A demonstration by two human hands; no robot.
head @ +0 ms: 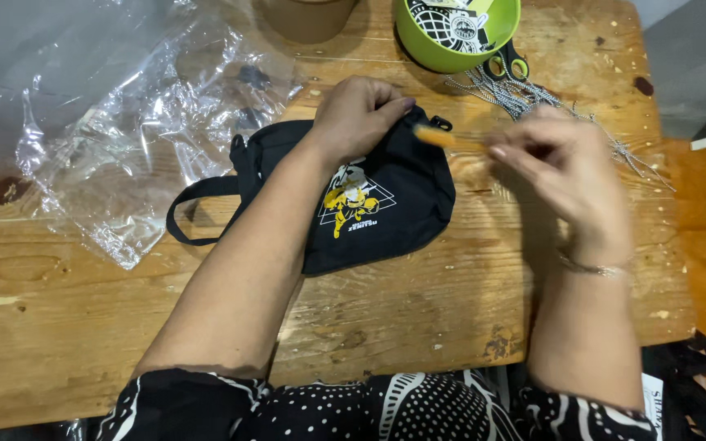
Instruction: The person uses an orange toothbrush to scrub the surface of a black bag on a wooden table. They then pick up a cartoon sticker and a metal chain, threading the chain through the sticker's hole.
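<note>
A small black pouch bag (402, 216) with a yellow and white print and a black strap lies on the wooden table (418, 318). My left hand (359, 114) rests on the bag's top edge, fingers curled and pinching the fabric near the zipper. My right hand (561, 167) hovers just right of the bag, blurred by motion, holding a thin orange stick-like tool (443, 137) whose tip points at the bag's top right corner.
Crumpled clear plastic wrap (116, 122) covers the table's left part. A green bowl (455, 33) with printed tags stands at the back, scissors (507, 64) and several metal ball chains (533, 102) beside it. A brown container (308, 16) sits at the back centre.
</note>
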